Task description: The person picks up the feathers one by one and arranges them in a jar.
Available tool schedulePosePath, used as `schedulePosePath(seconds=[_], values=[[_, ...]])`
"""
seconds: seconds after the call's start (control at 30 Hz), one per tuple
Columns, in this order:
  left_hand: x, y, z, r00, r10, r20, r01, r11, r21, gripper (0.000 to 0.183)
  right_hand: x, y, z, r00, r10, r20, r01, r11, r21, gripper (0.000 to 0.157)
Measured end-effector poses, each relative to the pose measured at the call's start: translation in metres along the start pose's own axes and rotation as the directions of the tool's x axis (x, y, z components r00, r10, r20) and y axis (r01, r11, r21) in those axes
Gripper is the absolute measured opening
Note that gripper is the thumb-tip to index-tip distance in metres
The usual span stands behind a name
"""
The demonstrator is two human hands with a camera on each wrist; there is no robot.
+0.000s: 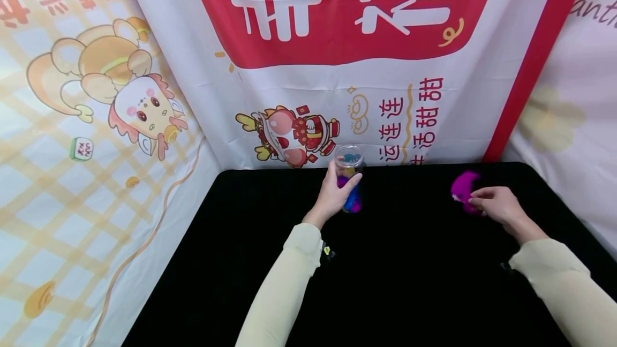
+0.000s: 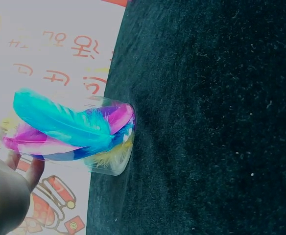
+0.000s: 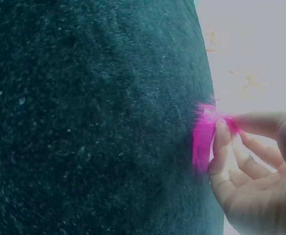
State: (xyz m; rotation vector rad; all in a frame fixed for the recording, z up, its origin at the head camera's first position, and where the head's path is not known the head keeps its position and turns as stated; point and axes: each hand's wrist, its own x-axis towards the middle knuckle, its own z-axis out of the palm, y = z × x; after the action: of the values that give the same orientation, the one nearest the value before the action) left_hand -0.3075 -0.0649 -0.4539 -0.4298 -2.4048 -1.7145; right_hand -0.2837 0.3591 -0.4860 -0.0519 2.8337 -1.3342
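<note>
My left hand (image 1: 333, 190) grips a clear jar (image 1: 349, 158) near the far edge of the black tabletop, its fingers and thumb around the side. Colourful feathers fill the jar: a turquoise feather (image 2: 59, 117) lies along its wall in the left wrist view, with magenta, blue and yellow ones beside it. The jar's mouth is open at the top. Well to the right, my right hand (image 1: 498, 208) pinches a magenta feather (image 1: 463, 185) between thumb and fingertips. In the right wrist view the pink feather (image 3: 202, 144) hangs down from the fingertips, blurred.
Black cloth covers the table (image 1: 409, 283). A printed white and red curtain (image 1: 347, 47) hangs right behind its far edge. Another patterned curtain (image 1: 111, 202) borders the left side, and a pale one (image 1: 569, 122) the right.
</note>
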Motion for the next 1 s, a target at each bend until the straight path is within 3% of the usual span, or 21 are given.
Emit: schedulePosePath(seconds=[0.23,0.47,0.77,1.0], values=[[-0.001,-0.003,0.0,1.0,0.002,0.004,-0.002,1.0,-0.022,0.065,0.001,-0.002,0.009,0.994,0.002,0.107,0.003,0.999,-0.042,0.036],[0.0,-0.002,-0.001,1.0,-0.006,0.001,0.006,1.0,-0.005,0.064,0.007,-0.008,0.012,0.996,0.014,0.089,-0.006,0.995,-0.095,0.038],[0.0,-0.001,-0.002,1.0,-0.013,-0.002,0.013,1.0,0.01,0.066,0.017,-0.018,0.014,0.998,-0.025,0.057,0.035,0.983,-0.182,0.035],[0.001,-0.003,0.0,1.0,0.005,0.001,-0.005,1.0,-0.019,0.064,0.025,-0.024,0.019,0.997,-0.017,0.069,0.029,0.984,-0.174,0.034]])
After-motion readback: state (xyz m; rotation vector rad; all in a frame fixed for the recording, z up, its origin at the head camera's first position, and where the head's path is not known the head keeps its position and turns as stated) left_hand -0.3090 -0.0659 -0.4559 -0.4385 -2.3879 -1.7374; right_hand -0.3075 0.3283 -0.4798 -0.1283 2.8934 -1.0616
